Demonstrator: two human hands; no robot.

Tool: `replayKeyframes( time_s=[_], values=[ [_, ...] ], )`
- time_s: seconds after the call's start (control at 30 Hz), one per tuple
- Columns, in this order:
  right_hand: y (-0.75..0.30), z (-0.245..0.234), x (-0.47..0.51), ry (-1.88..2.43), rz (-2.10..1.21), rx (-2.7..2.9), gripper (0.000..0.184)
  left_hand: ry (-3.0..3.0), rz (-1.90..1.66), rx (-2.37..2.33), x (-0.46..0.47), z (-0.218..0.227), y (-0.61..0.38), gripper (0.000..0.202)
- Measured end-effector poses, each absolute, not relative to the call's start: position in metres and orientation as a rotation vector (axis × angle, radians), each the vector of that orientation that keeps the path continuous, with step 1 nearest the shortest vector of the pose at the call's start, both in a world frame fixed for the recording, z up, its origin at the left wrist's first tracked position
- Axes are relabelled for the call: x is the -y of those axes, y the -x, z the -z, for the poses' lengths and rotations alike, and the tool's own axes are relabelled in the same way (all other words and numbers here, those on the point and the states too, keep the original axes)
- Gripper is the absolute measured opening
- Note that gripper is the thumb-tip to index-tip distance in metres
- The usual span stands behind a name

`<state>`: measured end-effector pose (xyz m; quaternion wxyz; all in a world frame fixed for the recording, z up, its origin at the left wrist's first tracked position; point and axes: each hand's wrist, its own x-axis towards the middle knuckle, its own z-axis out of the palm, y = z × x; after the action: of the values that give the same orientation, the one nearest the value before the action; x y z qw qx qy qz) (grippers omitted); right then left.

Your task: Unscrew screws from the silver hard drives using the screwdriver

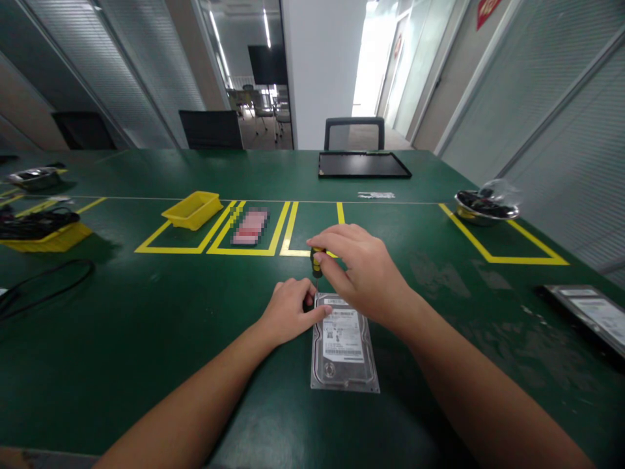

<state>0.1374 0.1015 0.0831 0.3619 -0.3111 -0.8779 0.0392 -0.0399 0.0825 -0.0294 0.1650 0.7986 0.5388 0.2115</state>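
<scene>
A silver hard drive (344, 355) lies label-up on the green table (146, 326) in front of me. My right hand (364, 270) is closed round the yellow-and-black handle of a small screwdriver (316, 260), held upright with its tip at the drive's far left corner. My left hand (291, 311) is curled, fingers pressed against the drive's far left corner beside the screwdriver's shaft.
Yellow tape boxes mark the table beyond the drive. A yellow bin (193, 210) sits at the left, another yellow tray with black cables (41, 231) farther left. A metal bowl (483, 207) is at the right, more drives (590, 316) at the right edge, a black tray (361, 164) at the back.
</scene>
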Motion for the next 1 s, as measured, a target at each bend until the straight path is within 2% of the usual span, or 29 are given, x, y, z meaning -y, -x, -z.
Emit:
replayKeyframes(
  time_s=[0.17, 0.47, 0.77, 1.0],
  values=[
    [-0.1367, -0.0841, -0.1014, 0.845, -0.137, 2.284, 0.032, -2.273, -0.603, -1.532, -0.0827, 0.0284, 0.0393, 0.036],
    [-0.1372, -0.0838, -0.1009, 0.737, -0.092, 2.268, 0.031, -2.276, -0.605, -1.532, -0.0832, 0.0299, 0.0401, 0.037],
    [-0.1372, -0.0808, -0.1024, 0.734, -0.094, 2.263, 0.017, -2.280, -0.593, -1.532, -0.0834, 0.0286, 0.0398, 0.038],
    [-0.1358, -0.0853, -0.1026, 0.822, -0.139, 2.267, 0.018, -2.274, -0.589, -1.534, -0.0829, 0.0288, 0.0406, 0.037]
  ],
)
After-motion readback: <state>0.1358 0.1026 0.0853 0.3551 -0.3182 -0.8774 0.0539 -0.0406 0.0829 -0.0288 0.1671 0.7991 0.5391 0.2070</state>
